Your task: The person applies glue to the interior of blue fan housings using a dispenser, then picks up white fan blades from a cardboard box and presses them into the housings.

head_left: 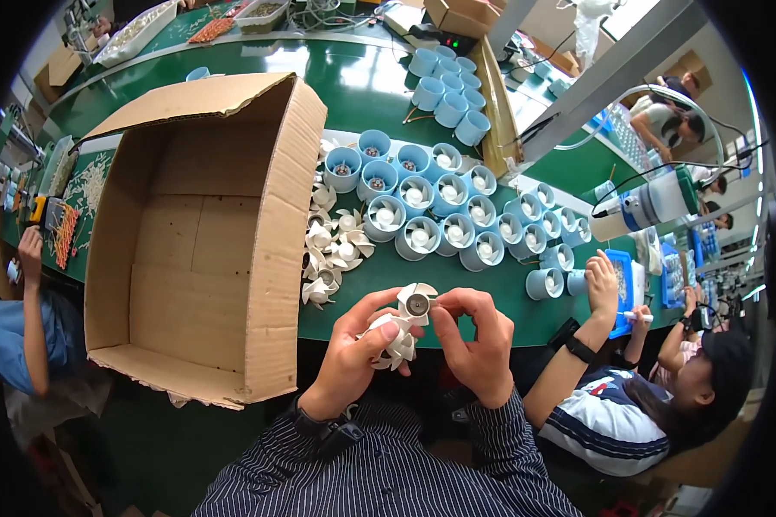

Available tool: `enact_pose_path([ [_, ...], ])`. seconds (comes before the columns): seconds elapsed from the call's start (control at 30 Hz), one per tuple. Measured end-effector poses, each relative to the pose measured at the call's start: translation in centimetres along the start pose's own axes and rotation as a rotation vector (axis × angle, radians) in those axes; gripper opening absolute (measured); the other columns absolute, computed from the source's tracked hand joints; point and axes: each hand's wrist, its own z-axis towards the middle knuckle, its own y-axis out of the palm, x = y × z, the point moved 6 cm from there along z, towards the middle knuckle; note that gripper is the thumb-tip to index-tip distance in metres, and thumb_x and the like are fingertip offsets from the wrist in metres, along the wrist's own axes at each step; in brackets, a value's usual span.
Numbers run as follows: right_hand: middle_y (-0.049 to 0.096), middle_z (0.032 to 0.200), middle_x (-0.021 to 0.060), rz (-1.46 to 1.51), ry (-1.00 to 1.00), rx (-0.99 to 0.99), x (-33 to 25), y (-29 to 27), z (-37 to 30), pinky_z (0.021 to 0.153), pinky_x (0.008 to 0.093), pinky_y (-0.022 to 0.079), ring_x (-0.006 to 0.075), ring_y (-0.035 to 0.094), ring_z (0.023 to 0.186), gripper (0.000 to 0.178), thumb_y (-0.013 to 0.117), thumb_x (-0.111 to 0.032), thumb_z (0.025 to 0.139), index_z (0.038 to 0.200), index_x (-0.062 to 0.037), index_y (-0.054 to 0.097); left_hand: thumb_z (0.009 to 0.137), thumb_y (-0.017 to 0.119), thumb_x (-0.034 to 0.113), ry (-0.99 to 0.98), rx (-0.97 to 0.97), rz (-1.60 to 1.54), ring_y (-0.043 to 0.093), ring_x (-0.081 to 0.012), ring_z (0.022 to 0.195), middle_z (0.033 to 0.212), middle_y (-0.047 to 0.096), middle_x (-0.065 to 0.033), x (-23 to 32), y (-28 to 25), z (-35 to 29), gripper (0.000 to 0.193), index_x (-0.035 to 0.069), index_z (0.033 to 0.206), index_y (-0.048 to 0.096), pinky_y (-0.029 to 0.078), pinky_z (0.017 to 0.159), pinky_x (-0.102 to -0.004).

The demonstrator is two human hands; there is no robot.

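My left hand [347,355] is closed round a couple of white fan impellers [398,346], held above the table's near edge. The uppermost impeller [417,304] turns its hub toward me, showing a dark metal ring and a centre hole or shaft. My right hand [483,349] pinches at this impeller's right side with thumb and forefinger; anything small between those fingertips is hidden. Just beyond my hands lies a loose pile of white impellers [345,250]. To its right stand rows of light-blue round housings [418,237], most with a white impeller inside, a few showing bare motor parts [342,168].
An open cardboard box [272,258] stands at the left on the green table [362,306]. More blue housings [451,109] sit farther back beside a raised ledge [496,112]. A co-worker's hand [602,284] is close on the right, near a blue tray [621,267]. Another person [30,327] sits left.
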Motion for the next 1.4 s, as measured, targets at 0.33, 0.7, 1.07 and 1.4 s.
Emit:
enact_pose_path([
  [0.33,0.076,0.091,0.0121,-0.115,-0.301,-0.126,-1.7,0.3,2.1,0.064,0.0323,0.057,0.0226,0.072,0.073,0.02,0.084,0.007,0.083,0.1,-0.0005,0.077,0.104,0.067,0.031,0.102,0.01,-0.013,0.074,-0.0233,0.09,0.114,0.074,-0.0165,-0.3,-1.1,0.3,0.055,0.001,0.149,0.06,0.064,0.068,-0.0359],
  [0.7,0.069,0.081,0.0124,-0.221,-0.045,-0.018,5.3,0.4,15.7,0.064,0.0345,0.049,0.0197,0.061,0.067,0.015,0.073,-0.011,0.1,0.098,0.0038,0.069,0.107,0.062,0.033,-0.037,0.049,-0.311,0.073,-0.0265,0.093,0.117,0.072,-0.0192,-2.3,-2.1,-0.1,0.043,-0.002,0.132,0.064,0.065,0.072,-0.0418],
  [1.07,0.073,0.089,0.0175,-0.426,-0.016,-0.289,12.1,4.2,20.4,0.075,0.0422,0.055,0.0311,0.07,0.081,0.02,0.072,-0.015,0.099,0.103,0.0039,0.073,0.108,0.061,0.024,-0.112,0.011,-0.251,0.073,-0.0245,0.095,0.118,0.07,-0.0165,-2.3,-1.8,-0.5,0.034,-0.001,0.131,0.062,0.065,0.071,-0.038],
  [1.4,0.072,0.094,0.0203,-0.448,0.035,-0.343,10.7,4.0,20.8,0.085,0.048,0.056,0.0397,0.07,0.094,0.017,0.073,-0.017,0.094,0.095,0.0004,0.076,0.105,0.065,0.022,-0.086,0.006,-0.021,0.073,-0.0187,0.083,0.105,0.073,-0.0127,-1.7,-1.4,-1.1,0.035,-0.002,0.131,0.065,0.061,0.062,-0.03],
])
